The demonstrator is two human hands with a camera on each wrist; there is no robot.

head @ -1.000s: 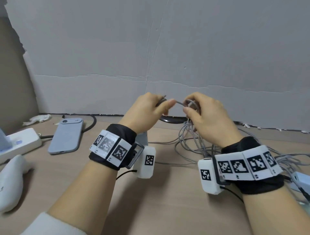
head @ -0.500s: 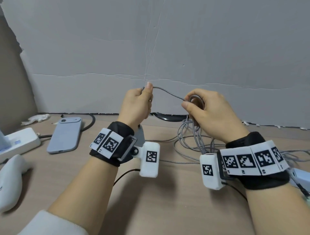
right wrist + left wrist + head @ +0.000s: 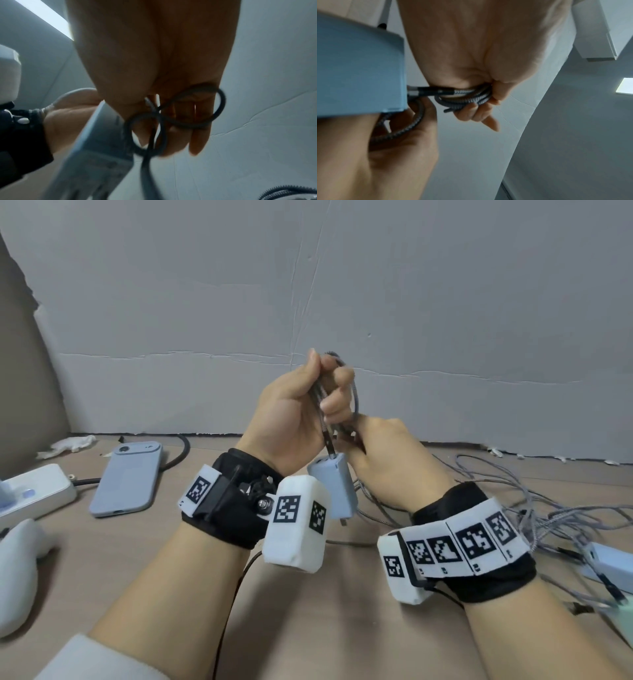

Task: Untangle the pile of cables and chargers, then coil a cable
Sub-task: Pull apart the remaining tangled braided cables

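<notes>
Left hand (image 3: 291,419) is raised above the tabletop (image 3: 308,628) middle, fingers (image 3: 488,102) curled round a small bundle of braided cable (image 3: 467,97) loops. The plug end sits in a pale blue charger (image 3: 337,487) that dangles below the fist, off the surface. Right hand (image 3: 387,460) is just beside and lower, fingers (image 3: 200,135) fairly straight with a cable loop draped round them; whether the thumb pinches it I cannot tell, that view is blurred. Coil looks partly made, most of the length probably still loose.

Risks:
- the charger's hanging weight could drag loops out of the left fist if the grip slackens
- the trailing length runs into the cable pile (image 3: 513,508) at the right edge, so pulling more in may snag it and drag the second charger (image 3: 609,563) along
- the figure-eight twist over the right fingers may lock into a kink instead of a flat loop
- the plug could bend at the socket under side load

Surface: tan, matte tabletop. A phone (image 3: 126,477) lies face down towards the left edge, a white power strip (image 3: 34,491) at the far left, a white rounded object (image 3: 13,573) at the near left corner. A grey cracked board wall (image 3: 376,302) stands along the back edge, with paper scraps at its foot.
</notes>
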